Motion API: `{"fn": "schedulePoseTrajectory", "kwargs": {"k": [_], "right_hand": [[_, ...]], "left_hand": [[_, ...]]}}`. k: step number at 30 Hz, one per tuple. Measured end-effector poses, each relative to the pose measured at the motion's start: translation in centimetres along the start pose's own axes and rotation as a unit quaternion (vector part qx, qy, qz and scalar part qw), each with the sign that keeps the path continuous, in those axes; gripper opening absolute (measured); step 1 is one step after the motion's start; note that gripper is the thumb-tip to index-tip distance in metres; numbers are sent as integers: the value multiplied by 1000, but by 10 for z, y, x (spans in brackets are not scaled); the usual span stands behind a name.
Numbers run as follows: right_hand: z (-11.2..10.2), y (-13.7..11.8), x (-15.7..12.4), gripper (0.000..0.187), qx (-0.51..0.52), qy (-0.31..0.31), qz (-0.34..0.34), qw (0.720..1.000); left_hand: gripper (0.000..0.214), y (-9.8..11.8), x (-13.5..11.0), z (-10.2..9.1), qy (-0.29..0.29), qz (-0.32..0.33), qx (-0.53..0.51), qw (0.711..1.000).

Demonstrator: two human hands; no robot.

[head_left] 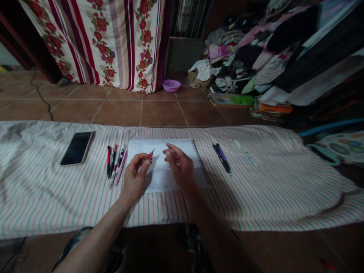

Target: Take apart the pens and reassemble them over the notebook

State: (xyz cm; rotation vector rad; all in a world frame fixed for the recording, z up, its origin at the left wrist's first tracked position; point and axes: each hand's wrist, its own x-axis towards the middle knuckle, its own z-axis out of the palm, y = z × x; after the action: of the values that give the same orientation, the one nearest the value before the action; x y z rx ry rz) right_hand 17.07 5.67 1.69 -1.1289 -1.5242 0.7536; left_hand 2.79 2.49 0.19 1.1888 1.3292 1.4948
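Note:
A spiral notebook (162, 146) lies open on a striped cloth (256, 189). Above the page, my left hand (135, 178) is closed on a red pen (150, 154), whose tip points up and to the right. My right hand (179, 165) hovers just to the right of it, with the fingers curled toward the pen tip; I cannot make out anything between them. Several pens (115, 163) lie side by side just left of the notebook.
A dark phone (77, 148) lies on the cloth at the left. Two dark pens (222, 158) and a pale thin pen (246, 152) lie right of the notebook. Beyond are a tiled floor, a floral curtain (113, 41), a purple bowl (171, 85) and heaped clothes (256, 49).

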Motion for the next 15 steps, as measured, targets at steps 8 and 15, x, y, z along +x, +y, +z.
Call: {"fn": "schedulePoseTrajectory", "kwargs": {"k": [8,15], "right_hand": [[-35,18,12,28,-55,73,45,995],[-63,30,8,20,-142,15,10,990]], "left_hand": [[22,-1,0,-4,-2,10,0,1000],[23,-3,-1,-5,-9,2,4,1000]]}}
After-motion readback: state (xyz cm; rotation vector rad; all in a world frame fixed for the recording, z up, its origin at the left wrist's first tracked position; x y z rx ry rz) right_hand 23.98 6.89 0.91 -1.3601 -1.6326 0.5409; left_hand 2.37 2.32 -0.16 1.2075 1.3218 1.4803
